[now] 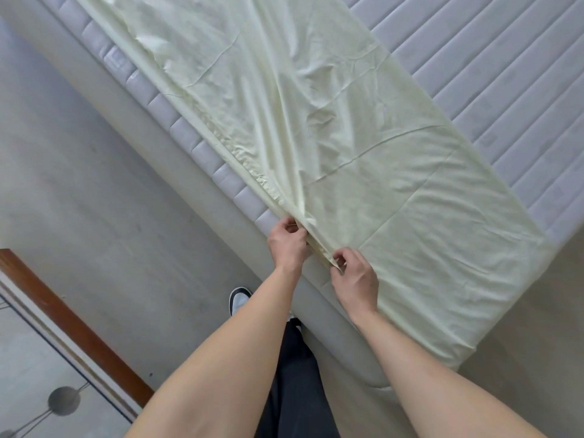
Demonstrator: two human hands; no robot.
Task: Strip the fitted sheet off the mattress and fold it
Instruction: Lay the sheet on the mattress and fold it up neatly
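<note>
A pale yellow fitted sheet (363,147) lies folded lengthwise on the quilted white mattress (493,74), covering its near half and hanging over the near corner. Its gathered elastic edge runs along the mattress side. My left hand (288,245) pinches that bunched edge at the mattress rim. My right hand (355,278) pinches the same edge a little lower and to the right. The two hands are close together, with the fabric pulled into a taut ridge between them.
The grey bed base (132,99) runs diagonally under the mattress. Grey floor (79,216) lies to the left, with my shoe (240,300) beside the base. A wood-framed glass door (63,314) stands at the lower left.
</note>
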